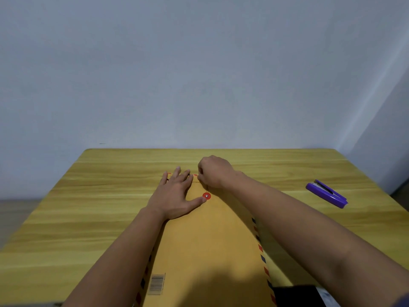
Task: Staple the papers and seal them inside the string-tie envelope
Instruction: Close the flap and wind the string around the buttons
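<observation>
We've got the envelope (205,247) flat on the table (93,196), long axis running 6 to 12 o'clock away from us, flap end at the far side. No loose papers in view; we reckon they're already inside, w/ only the tie left. Our left hand (177,193) lies flat on the far end, fingers straight & spread, thumb tip just at the red button (206,196) from approx 7 o'clock. Our right hand (215,172) is curled, fingertips pinching what looks like the string (207,189), which runs down toward the button at 6 o'clock from the pinch. So the winding hand is the right one, nearer the string. Purple stapler (326,193) sits well apart at 3 o'clock, untouched.
</observation>
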